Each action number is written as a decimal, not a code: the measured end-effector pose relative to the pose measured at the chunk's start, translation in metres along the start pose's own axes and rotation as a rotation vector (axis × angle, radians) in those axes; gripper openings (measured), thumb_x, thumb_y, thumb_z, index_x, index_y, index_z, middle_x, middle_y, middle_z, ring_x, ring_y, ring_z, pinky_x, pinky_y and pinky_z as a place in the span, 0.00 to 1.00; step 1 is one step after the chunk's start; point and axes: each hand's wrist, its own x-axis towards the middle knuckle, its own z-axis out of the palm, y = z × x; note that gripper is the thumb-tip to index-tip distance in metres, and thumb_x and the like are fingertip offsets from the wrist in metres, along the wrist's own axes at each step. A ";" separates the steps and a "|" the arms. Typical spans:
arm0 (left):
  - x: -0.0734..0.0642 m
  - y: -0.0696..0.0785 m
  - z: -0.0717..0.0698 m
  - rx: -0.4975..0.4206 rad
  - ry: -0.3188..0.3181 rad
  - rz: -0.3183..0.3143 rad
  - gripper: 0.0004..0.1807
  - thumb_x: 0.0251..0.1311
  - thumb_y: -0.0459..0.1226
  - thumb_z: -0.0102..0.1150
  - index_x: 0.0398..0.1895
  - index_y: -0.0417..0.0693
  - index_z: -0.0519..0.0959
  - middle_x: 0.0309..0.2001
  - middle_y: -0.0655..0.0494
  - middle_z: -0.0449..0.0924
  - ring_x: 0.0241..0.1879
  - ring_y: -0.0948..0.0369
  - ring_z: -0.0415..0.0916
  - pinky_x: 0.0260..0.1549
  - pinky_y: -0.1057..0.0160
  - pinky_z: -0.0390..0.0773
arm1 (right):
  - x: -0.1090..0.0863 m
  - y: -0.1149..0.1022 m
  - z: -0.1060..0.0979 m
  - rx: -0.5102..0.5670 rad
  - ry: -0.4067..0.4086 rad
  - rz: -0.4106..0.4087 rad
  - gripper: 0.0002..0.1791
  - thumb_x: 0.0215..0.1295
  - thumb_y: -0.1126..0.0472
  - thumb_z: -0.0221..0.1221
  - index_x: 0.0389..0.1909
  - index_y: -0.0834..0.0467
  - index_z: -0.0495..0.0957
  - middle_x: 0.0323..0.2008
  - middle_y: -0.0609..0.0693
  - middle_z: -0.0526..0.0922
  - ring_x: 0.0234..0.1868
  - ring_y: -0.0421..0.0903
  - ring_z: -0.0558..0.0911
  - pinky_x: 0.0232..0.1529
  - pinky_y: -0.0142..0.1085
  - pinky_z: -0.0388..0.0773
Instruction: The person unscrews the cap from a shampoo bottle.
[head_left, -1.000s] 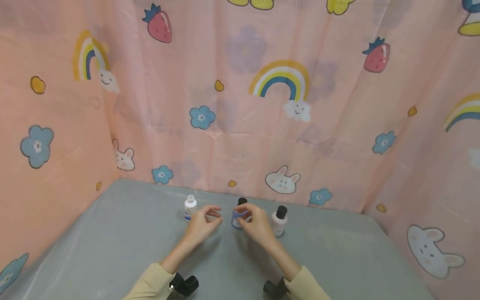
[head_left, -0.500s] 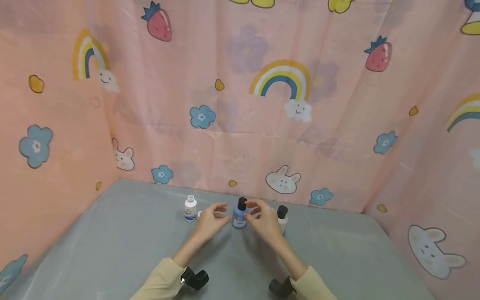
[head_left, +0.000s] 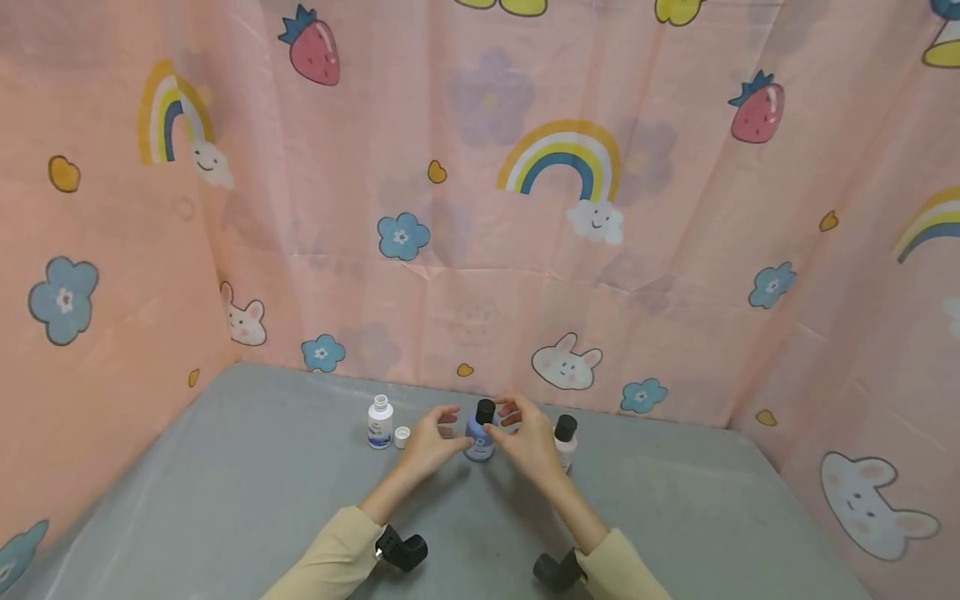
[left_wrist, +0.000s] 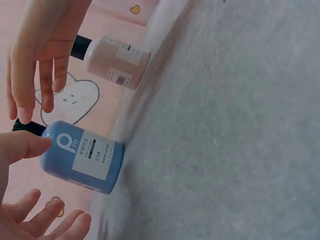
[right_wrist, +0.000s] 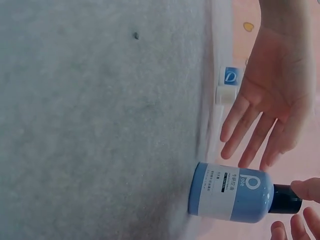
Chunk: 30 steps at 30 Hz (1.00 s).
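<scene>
A blue bottle (head_left: 481,452) with a black cap (head_left: 485,411) stands upright between the two hands. The left hand (head_left: 429,448) is at its left side, fingers spread loosely; in the right wrist view its straight fingers lie apart from the bottle (right_wrist: 230,194). On the other side is the right hand (head_left: 531,443), its thumb over the black cap (right_wrist: 285,199) in the right wrist view and its other fingers apart from it. Whether that thumb touches cannot be told. In the left wrist view the left thumb overlaps the shoulder of the blue bottle (left_wrist: 97,157).
An uncapped white bottle (head_left: 380,426) stands left of the hands, a white cap (head_left: 402,437) beside it. Partly behind the right hand is a pale bottle (head_left: 566,448) with a black cap. A grey cloth covers the table (head_left: 675,517); a patterned pink curtain (head_left: 480,317) hangs behind.
The left hand has moved right toward the blue bottle, uncovering the white cap. The right hand has shifted slightly right and up, from in front of the bottle to beside its cap.
</scene>
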 end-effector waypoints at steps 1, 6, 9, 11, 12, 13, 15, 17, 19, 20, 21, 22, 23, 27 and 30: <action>0.000 0.000 0.001 0.004 -0.004 -0.010 0.33 0.48 0.36 0.69 0.58 0.33 0.72 0.53 0.34 0.78 0.48 0.41 0.79 0.45 0.50 0.81 | 0.000 0.000 0.000 -0.001 0.000 0.008 0.21 0.51 0.65 0.70 0.47 0.61 0.78 0.35 0.55 0.82 0.38 0.53 0.83 0.34 0.33 0.80; 0.003 0.000 0.004 -0.001 -0.001 -0.031 0.33 0.47 0.35 0.71 0.58 0.34 0.72 0.53 0.36 0.79 0.49 0.43 0.80 0.45 0.50 0.81 | 0.003 0.001 0.000 0.002 0.010 0.024 0.22 0.51 0.63 0.70 0.48 0.60 0.78 0.37 0.56 0.82 0.38 0.51 0.82 0.37 0.39 0.81; 0.006 0.000 0.006 -0.009 -0.002 -0.029 0.33 0.46 0.36 0.71 0.58 0.34 0.73 0.52 0.37 0.79 0.49 0.43 0.80 0.46 0.51 0.80 | 0.006 0.002 0.001 0.014 0.013 0.034 0.22 0.50 0.63 0.71 0.48 0.60 0.78 0.37 0.56 0.82 0.38 0.50 0.82 0.38 0.42 0.82; 0.009 -0.002 0.008 -0.007 -0.009 -0.017 0.33 0.46 0.36 0.71 0.58 0.34 0.73 0.52 0.36 0.79 0.48 0.43 0.80 0.46 0.50 0.81 | 0.007 0.001 0.002 0.024 0.011 0.046 0.22 0.50 0.63 0.71 0.48 0.59 0.78 0.37 0.56 0.82 0.38 0.50 0.83 0.38 0.42 0.82; 0.010 -0.002 0.009 -0.008 -0.013 -0.018 0.33 0.46 0.36 0.72 0.58 0.35 0.73 0.52 0.37 0.79 0.49 0.43 0.80 0.45 0.51 0.81 | 0.008 0.001 0.002 0.030 0.009 0.050 0.22 0.50 0.63 0.71 0.48 0.59 0.78 0.37 0.56 0.82 0.38 0.51 0.83 0.38 0.42 0.82; 0.011 -0.003 0.011 -0.014 -0.018 -0.020 0.33 0.46 0.36 0.72 0.58 0.35 0.73 0.52 0.37 0.79 0.49 0.44 0.80 0.46 0.51 0.81 | 0.008 0.000 0.003 0.035 0.005 0.055 0.23 0.50 0.63 0.71 0.48 0.60 0.78 0.38 0.56 0.82 0.37 0.51 0.83 0.38 0.42 0.82; 0.013 -0.005 0.013 -0.022 -0.026 -0.012 0.33 0.46 0.36 0.72 0.58 0.35 0.73 0.52 0.36 0.79 0.49 0.43 0.80 0.45 0.51 0.81 | 0.010 0.000 0.003 0.044 -0.003 0.064 0.23 0.50 0.62 0.72 0.48 0.60 0.78 0.38 0.56 0.82 0.37 0.52 0.83 0.37 0.41 0.82; 0.014 -0.005 0.016 -0.043 -0.028 -0.013 0.33 0.45 0.34 0.72 0.58 0.35 0.73 0.52 0.36 0.79 0.49 0.43 0.80 0.44 0.51 0.81 | 0.011 0.001 0.005 0.049 -0.010 0.068 0.23 0.50 0.62 0.71 0.48 0.61 0.78 0.38 0.57 0.82 0.37 0.52 0.84 0.36 0.41 0.82; 0.014 -0.006 0.018 -0.057 -0.030 -0.009 0.33 0.45 0.33 0.73 0.57 0.35 0.73 0.51 0.35 0.79 0.48 0.43 0.80 0.44 0.51 0.82 | 0.013 0.002 0.007 0.051 -0.020 0.077 0.24 0.50 0.61 0.71 0.49 0.61 0.77 0.39 0.57 0.82 0.38 0.52 0.84 0.36 0.40 0.82; 0.014 -0.006 0.019 -0.061 -0.027 -0.006 0.33 0.44 0.33 0.73 0.57 0.34 0.73 0.51 0.35 0.79 0.48 0.43 0.80 0.44 0.52 0.82 | 0.013 0.003 0.007 0.054 -0.022 0.079 0.24 0.50 0.61 0.71 0.49 0.61 0.77 0.39 0.58 0.82 0.39 0.53 0.84 0.36 0.40 0.82; 0.014 -0.005 0.020 -0.067 -0.025 -0.003 0.33 0.44 0.32 0.73 0.57 0.34 0.73 0.50 0.35 0.79 0.48 0.43 0.80 0.44 0.52 0.82 | 0.014 0.004 0.008 0.056 -0.023 0.083 0.24 0.50 0.61 0.72 0.49 0.60 0.77 0.40 0.58 0.83 0.39 0.53 0.84 0.36 0.40 0.82; 0.014 -0.005 0.021 -0.067 -0.022 -0.002 0.33 0.43 0.32 0.73 0.56 0.34 0.73 0.50 0.35 0.79 0.48 0.43 0.80 0.44 0.52 0.82 | 0.015 0.004 0.009 0.062 -0.024 0.084 0.24 0.50 0.61 0.72 0.48 0.60 0.78 0.40 0.58 0.83 0.39 0.53 0.84 0.36 0.40 0.82; 0.014 -0.006 0.022 -0.070 -0.019 0.000 0.33 0.43 0.32 0.74 0.56 0.34 0.73 0.49 0.36 0.79 0.48 0.43 0.80 0.44 0.52 0.82 | 0.015 0.004 0.009 0.064 -0.025 0.082 0.24 0.50 0.61 0.72 0.48 0.60 0.77 0.40 0.58 0.83 0.39 0.53 0.84 0.37 0.41 0.83; 0.015 -0.007 0.026 -0.064 -0.010 0.004 0.33 0.41 0.32 0.75 0.55 0.36 0.74 0.47 0.37 0.80 0.46 0.45 0.81 0.43 0.53 0.82 | 0.017 0.003 0.011 0.071 -0.025 0.069 0.23 0.49 0.62 0.72 0.48 0.60 0.77 0.39 0.58 0.83 0.39 0.54 0.84 0.38 0.42 0.83; 0.014 -0.008 0.027 -0.061 -0.011 0.009 0.33 0.42 0.33 0.75 0.55 0.35 0.74 0.46 0.38 0.80 0.45 0.46 0.81 0.42 0.53 0.81 | 0.018 0.003 0.012 0.072 -0.029 0.071 0.23 0.49 0.62 0.72 0.47 0.60 0.78 0.39 0.58 0.83 0.39 0.54 0.84 0.39 0.42 0.82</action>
